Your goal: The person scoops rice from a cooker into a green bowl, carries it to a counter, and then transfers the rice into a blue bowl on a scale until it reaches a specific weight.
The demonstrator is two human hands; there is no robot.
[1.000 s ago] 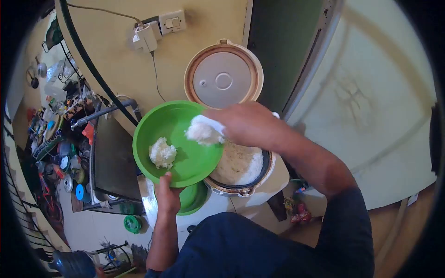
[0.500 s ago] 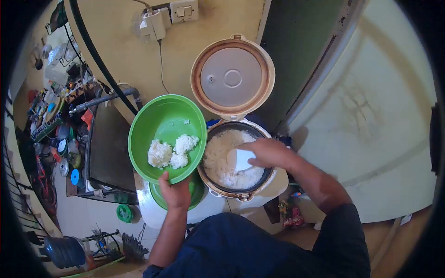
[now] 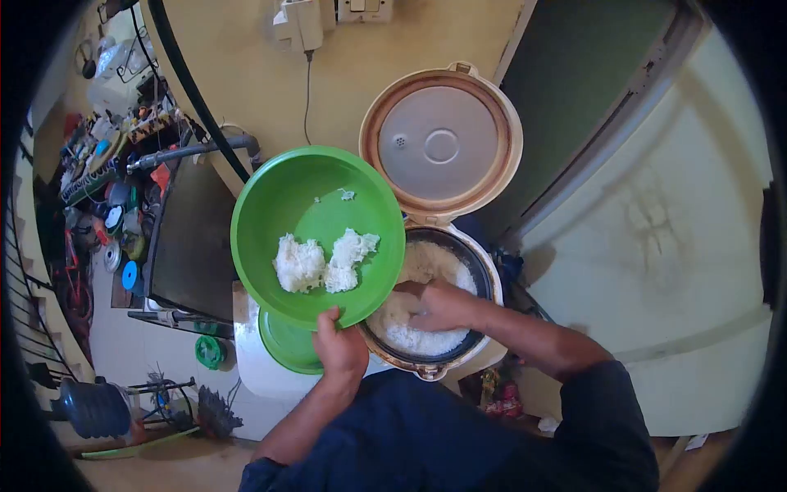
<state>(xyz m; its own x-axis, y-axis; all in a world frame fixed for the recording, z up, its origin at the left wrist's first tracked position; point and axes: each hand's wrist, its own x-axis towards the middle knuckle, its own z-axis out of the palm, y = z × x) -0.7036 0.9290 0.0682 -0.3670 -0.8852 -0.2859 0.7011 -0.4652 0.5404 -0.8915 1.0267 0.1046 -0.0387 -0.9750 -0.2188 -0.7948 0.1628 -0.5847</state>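
My left hand grips the near rim of a green plastic bowl, its thumb on the inside and the other fingers hidden below. Clumps of cooked white rice lie in the bowl, which is tilted and overlaps the cooker's left edge. My right hand is inside the open rice cooker, low over the loose rice. Its fingers are curled around a white rice scoop, which is mostly hidden now by the hand and shadow. Behind the pot, the cooker's lid stands raised.
Another green basin sits below the bowl on a white stool-like surface. A plug with a cord is on the wall behind. At left stand a dark panel, cluttered goods and a blue water jug.
The view has shifted, and the bowl appears larger and nearer the cooker's opening. My right hand has gone lower into the pot, hiding the white scoop. The rice clumps have shifted slightly.
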